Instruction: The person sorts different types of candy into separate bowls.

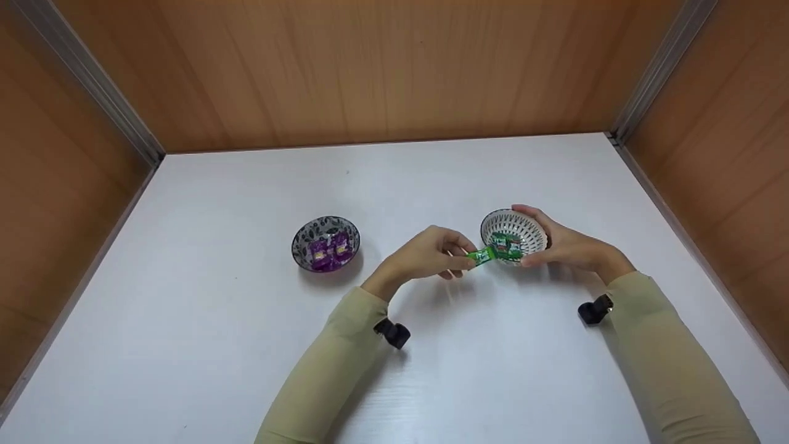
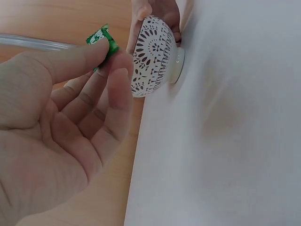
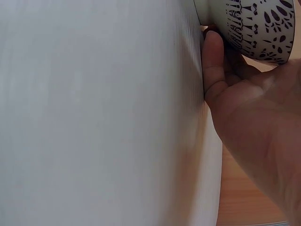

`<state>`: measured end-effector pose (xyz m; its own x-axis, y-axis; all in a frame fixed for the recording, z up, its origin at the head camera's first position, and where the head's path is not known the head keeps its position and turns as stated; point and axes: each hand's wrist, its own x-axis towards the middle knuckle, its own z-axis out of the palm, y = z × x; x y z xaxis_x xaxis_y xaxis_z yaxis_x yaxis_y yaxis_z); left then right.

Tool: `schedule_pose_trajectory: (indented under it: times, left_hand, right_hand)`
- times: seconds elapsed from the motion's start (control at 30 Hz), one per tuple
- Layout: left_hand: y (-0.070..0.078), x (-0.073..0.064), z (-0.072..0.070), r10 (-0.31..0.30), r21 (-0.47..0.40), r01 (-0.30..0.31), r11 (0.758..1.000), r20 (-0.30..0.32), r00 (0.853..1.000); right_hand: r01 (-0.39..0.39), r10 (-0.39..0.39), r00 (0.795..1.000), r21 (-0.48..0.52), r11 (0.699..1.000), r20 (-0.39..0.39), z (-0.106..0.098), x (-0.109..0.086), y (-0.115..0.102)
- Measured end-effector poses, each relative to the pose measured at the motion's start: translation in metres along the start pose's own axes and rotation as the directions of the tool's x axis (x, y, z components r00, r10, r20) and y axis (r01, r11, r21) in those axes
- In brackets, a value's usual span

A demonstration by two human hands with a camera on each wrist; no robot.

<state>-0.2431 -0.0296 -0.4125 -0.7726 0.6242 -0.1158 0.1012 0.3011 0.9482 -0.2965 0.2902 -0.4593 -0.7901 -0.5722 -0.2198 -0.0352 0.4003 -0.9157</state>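
Observation:
Between thumb and fingertips, my left hand (image 1: 434,253) pinches a small green wrapped candy (image 1: 481,256) beside the near left rim of a white bowl with a dark pattern (image 1: 529,231). More green wrapped candies (image 1: 505,245) lie inside that bowl. My right hand (image 1: 564,248) grips the bowl's right side, thumb at the near side and fingers round the far side. In the left wrist view the green candy (image 2: 104,43) sticks out above the fingertips, and the bowl (image 2: 155,59) stands on its foot ring. The right wrist view has the bowl's patterned outside (image 3: 256,28) above my right hand (image 3: 254,103).
Left of my left hand, a dark floral bowl (image 1: 302,237) with several purple wrapped candies (image 1: 330,250) stands on the white table (image 1: 216,345). Wood-grained panels (image 1: 394,74) close the table in at the back and both sides. Black wrist cameras (image 1: 392,333) sit on the sleeves.

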Motion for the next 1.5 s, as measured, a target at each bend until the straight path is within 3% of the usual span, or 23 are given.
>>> schedule_pose_trajectory:
  times: [0.33,0.7,0.83,1.03,1.17,1.5]
  left_hand:
    - [0.019,0.022,0.003,0.029,0.003,-0.029,1.0,-0.109,0.994]
    - [0.029,0.043,0.008,0.002,-0.05,-0.014,0.999,-0.241,0.97]
    - [0.026,0.05,0.012,-0.008,-0.029,0.0,1.0,-0.289,0.957]
    - [0.023,0.058,0.017,-0.054,0.013,0.063,0.998,-0.373,0.926]
    - [0.022,0.059,0.018,-0.071,0.015,0.083,0.996,-0.386,0.92]
    - [0.028,0.061,0.017,-0.076,-0.023,0.073,0.997,-0.362,0.929]
  right_hand:
    - [-0.007,0.007,1.0,-0.006,1.0,0.007,-0.002,-0.001,0.001]
    - [-0.03,0.03,1.0,-0.005,1.0,0.005,-0.002,0.0,-0.002]
    - [-0.041,0.04,0.999,0.035,0.999,0.01,-0.002,0.0,-0.001]
    - [-0.026,0.025,0.999,0.03,0.999,0.019,-0.002,0.0,-0.001]
    - [-0.019,0.019,1.0,0.011,1.0,0.019,-0.002,0.001,-0.001]
    - [-0.039,0.039,0.999,-0.018,0.999,0.006,-0.002,-0.001,-0.002]
